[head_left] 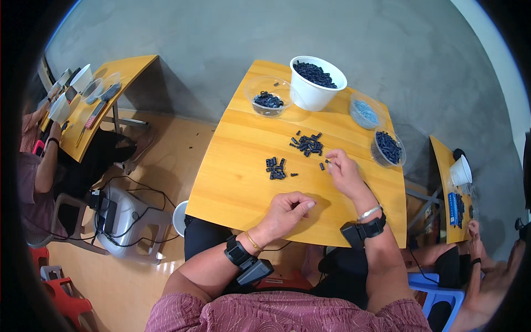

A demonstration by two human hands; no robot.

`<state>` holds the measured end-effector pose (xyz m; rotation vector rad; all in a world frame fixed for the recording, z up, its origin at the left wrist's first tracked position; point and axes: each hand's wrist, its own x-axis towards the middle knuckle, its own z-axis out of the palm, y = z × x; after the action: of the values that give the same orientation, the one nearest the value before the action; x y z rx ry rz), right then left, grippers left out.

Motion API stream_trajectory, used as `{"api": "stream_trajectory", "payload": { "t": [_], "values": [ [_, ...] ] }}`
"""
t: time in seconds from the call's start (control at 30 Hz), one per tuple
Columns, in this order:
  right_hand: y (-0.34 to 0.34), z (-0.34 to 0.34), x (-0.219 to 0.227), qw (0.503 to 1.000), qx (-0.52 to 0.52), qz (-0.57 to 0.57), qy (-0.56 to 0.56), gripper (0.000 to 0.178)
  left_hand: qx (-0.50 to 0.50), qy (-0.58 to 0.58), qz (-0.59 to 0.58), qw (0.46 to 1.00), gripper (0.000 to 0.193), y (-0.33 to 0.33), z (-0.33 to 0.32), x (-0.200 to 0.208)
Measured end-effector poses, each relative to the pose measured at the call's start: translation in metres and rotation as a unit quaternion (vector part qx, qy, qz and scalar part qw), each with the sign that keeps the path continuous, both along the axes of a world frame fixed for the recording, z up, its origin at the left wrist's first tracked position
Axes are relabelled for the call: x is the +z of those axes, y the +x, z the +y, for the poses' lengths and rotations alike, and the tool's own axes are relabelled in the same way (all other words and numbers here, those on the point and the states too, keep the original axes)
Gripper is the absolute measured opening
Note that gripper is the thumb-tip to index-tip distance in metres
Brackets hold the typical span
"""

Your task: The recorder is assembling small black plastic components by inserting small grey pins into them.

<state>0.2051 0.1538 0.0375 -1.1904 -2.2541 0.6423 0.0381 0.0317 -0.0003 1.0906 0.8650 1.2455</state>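
Observation:
My right hand [345, 176] is over the right half of the wooden table, thumb and fingertips pinched on a small black plastic piece [327, 161]. Just left of those fingertips a loose black piece [322, 166] lies on the wood. My left hand [285, 216] is closed near the front edge, its fingers curled under; whatever it may hold is hidden. Beyond my hands lie a loose pile of small black parts [307, 145] and, to its left, a tighter group of larger black blocks [275, 168]. One small black part [294, 175] sits apart beside that group.
At the table's [221, 182] back stand a white bucket [311, 94] full of black parts and a clear bowl [269, 102] of dark pieces. Toward the right are a bowl of bluish bits [365, 112] and a tub of black parts [388, 148]. People work at side tables.

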Motion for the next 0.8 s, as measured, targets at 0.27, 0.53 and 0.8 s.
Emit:
{"api": "stream_trajectory", "payload": {
  "t": [0.27, 0.53, 0.8],
  "values": [
    [-0.011, -0.085, 0.003, 0.984, 0.064, 0.147, -0.078, 0.011, 0.059, -0.053, -0.116, 0.99, 0.015, 0.003, 0.0, 0.006],
    [-0.015, -0.089, 0.008, 0.962, 0.085, 0.214, -0.144, 0.007, 0.024, -0.044, -0.097, 0.994, 0.013, -0.001, 0.001, 0.0],
    [0.056, 0.039, 0.002, 0.983, -0.144, -0.074, 0.084, 0.013, 0.019, -0.032, -0.09, 0.995, 0.014, 0.004, 0.001, -0.001]
  ]
}}
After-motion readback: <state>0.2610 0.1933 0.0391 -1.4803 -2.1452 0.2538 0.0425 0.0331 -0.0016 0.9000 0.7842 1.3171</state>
